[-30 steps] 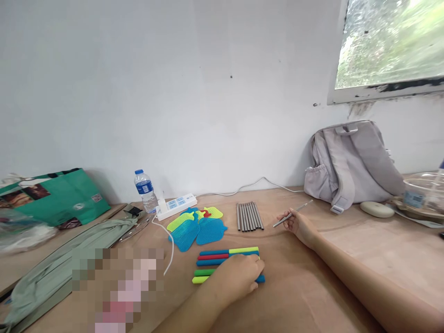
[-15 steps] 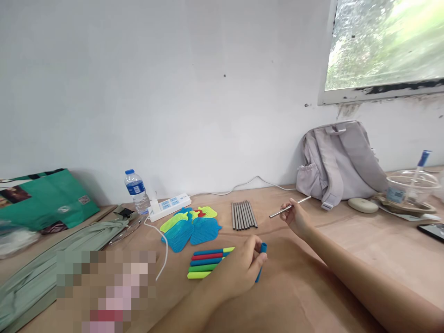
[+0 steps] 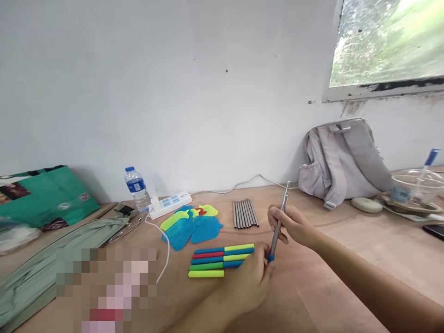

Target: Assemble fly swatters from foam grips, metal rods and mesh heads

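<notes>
My left hand (image 3: 255, 277) is closed around a blue plastic handle (image 3: 271, 257); only its top end shows above the fingers. In my right hand (image 3: 291, 224) is a thin metal rod (image 3: 278, 231), tilted upright, with its lower end at the handle's opening. Whether it sits inside cannot be made out. Left of my left hand lie several coloured plastic handles (image 3: 208, 261) in blue, red, green and yellow, side by side. Farther back are a row of metal rods (image 3: 245, 214) and a pile of blue, yellow and red mesh fly swatter heads (image 3: 206, 230).
A white power strip (image 3: 169, 206) with a cable and a water bottle (image 3: 136, 189) stand by the wall. At left are a green bag (image 3: 52, 199) and grey-green cloth (image 3: 69, 259). A grey backpack (image 3: 342, 162), an oval case (image 3: 366, 205) and a plastic cup (image 3: 404, 192) are at right.
My right hand has moved left and lower, turning the rod from nearly flat to upright, and its end now meets the blue handle. My left hand has shifted slightly right.
</notes>
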### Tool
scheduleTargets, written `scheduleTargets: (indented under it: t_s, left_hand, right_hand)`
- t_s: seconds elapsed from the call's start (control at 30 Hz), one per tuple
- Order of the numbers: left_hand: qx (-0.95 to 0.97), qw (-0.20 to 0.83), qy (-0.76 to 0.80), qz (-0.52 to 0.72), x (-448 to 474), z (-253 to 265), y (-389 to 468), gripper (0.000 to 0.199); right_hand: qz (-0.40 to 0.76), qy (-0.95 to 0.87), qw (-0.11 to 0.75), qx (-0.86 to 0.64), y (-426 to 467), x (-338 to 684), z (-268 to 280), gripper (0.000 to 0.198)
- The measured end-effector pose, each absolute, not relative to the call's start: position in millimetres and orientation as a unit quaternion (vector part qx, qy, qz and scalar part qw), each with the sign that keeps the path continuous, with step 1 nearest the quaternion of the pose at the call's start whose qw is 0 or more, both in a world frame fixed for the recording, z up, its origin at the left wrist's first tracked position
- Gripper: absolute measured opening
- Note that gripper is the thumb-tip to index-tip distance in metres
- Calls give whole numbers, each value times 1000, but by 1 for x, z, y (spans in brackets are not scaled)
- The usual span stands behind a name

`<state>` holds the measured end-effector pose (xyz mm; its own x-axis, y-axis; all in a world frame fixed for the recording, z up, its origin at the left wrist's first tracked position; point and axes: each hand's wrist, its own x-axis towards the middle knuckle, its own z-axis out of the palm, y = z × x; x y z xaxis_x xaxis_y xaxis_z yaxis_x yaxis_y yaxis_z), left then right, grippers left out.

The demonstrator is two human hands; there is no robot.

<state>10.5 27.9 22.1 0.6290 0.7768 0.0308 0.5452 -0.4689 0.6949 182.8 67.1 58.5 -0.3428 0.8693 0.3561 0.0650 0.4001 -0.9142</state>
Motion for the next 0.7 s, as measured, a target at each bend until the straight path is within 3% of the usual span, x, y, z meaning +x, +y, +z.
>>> scheduleTargets:
  t_s: [0.4, 0.5, 0.6, 0.7]
  left_hand:
    - [836, 319, 401, 198, 15, 14, 29, 31]
    - [829, 315, 418, 195, 15, 9, 32, 27]
    - [832, 318, 414, 187, 14, 7, 35, 14]
    - [848, 314, 386, 182, 13, 6, 35, 10]
  right_hand:
    - [293, -835, 347, -311, 63, 173, 42, 36]
    - [286, -822, 374, -319, 67, 167, 35, 31]
    - [291, -766, 461, -341, 67, 165, 38, 22]
    - [252, -727, 546, -330, 64, 165, 43, 29]
